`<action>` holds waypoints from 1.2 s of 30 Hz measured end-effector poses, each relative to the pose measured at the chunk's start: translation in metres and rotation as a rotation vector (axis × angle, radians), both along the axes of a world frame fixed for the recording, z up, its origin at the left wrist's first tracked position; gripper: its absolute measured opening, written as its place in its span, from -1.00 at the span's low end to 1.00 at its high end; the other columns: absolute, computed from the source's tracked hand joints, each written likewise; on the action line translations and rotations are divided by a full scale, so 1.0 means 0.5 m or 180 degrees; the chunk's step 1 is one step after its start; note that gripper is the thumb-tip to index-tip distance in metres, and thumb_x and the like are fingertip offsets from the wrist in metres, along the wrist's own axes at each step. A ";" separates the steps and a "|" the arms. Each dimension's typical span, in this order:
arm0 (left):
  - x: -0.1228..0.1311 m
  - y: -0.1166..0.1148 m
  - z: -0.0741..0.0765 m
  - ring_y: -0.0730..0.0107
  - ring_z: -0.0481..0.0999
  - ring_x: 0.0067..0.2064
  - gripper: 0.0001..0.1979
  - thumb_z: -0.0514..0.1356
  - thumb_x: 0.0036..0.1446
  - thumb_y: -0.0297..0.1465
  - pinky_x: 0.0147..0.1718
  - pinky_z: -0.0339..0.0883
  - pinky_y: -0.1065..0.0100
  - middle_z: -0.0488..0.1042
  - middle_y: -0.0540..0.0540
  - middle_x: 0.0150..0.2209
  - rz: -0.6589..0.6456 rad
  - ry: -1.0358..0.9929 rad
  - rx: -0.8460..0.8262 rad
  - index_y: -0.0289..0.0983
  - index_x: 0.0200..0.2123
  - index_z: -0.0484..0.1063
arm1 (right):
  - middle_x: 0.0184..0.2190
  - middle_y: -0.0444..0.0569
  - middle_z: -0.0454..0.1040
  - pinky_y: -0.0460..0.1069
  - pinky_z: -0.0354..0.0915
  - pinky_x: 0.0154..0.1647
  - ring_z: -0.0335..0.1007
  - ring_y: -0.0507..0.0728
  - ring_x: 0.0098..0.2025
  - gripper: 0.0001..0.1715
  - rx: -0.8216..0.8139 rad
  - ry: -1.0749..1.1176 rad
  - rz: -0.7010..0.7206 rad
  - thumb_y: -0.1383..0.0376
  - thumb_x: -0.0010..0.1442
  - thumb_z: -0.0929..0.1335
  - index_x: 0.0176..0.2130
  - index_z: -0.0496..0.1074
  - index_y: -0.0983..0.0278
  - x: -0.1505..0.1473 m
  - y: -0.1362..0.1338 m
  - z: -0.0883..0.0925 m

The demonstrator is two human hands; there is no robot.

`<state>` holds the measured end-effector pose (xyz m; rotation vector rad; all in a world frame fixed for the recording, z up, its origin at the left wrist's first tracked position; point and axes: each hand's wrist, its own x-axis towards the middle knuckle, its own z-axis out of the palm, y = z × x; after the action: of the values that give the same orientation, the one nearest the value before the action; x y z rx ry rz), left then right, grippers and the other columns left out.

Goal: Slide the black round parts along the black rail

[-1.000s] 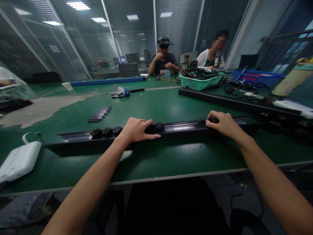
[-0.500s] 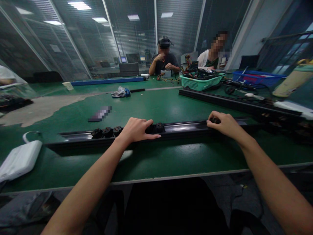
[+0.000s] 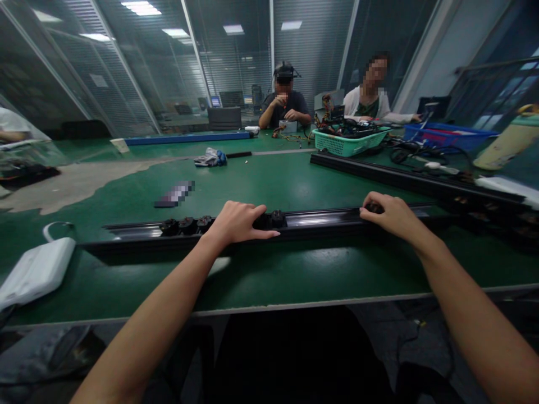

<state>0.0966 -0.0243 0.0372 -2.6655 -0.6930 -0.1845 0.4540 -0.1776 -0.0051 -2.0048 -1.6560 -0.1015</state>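
Observation:
A long black metal track lies across the table in front of me, with a shiny channel along its top. Several round black socket-like modules sit in the channel left of my left hand, and another module stands just right of it. My left hand grips the track from above, thumb stretched along the near side and fingers over the far side, covering part of the row. Toward the track's right end, my right hand pinches a dark round module at the channel; its underside is hidden.
Beyond the track lie a phone, a bunched glove and a second black track. A green basket of cables stands farther back. White adapter at left, bottle at right. Two people sit opposite.
My hands keep almost the same place on the track; the whole view has shifted slightly. Across the table, the person at right has raised their head and stretched an arm toward the blue basket.

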 end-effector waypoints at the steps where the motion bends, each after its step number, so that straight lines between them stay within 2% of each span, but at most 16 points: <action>1: 0.000 0.000 0.000 0.19 0.52 -0.37 -0.22 -0.18 0.06 0.30 -0.49 -0.08 0.32 0.57 -0.18 -0.34 -0.0006 0.0004 0.0002 -0.23 -0.23 0.44 | -0.45 -0.06 0.44 0.04 0.18 -0.30 0.35 0.16 -0.36 -0.78 -0.0004 0.0021 0.0010 0.09 0.09 0.32 -0.39 0.35 0.18 0.000 0.000 0.000; 17: 0.000 -0.002 0.002 0.19 0.51 -0.36 -0.24 -0.14 0.05 0.30 -0.46 -0.01 0.33 0.57 -0.19 -0.34 0.0003 -0.0028 -0.0081 -0.23 -0.22 0.45 | -0.42 -0.03 0.44 0.06 0.19 -0.28 0.37 0.20 -0.33 -0.79 -0.0040 -0.0104 -0.0101 0.10 0.09 0.30 -0.39 0.33 0.18 0.012 -0.001 -0.004; 36: 0.000 0.001 0.001 0.18 0.53 -0.36 -0.23 -0.18 0.06 0.30 -0.49 -0.10 0.32 0.57 -0.18 -0.35 -0.0018 0.0011 0.0016 -0.23 -0.24 0.43 | -0.43 -0.04 0.46 0.05 0.21 -0.31 0.38 0.18 -0.37 -0.77 -0.0012 -0.0005 -0.0193 0.08 0.06 0.33 -0.39 0.34 0.19 0.024 -0.002 -0.008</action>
<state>0.0964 -0.0241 0.0376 -2.6627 -0.6832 -0.1826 0.4662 -0.1788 -0.0093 -2.0585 -1.5978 -0.1218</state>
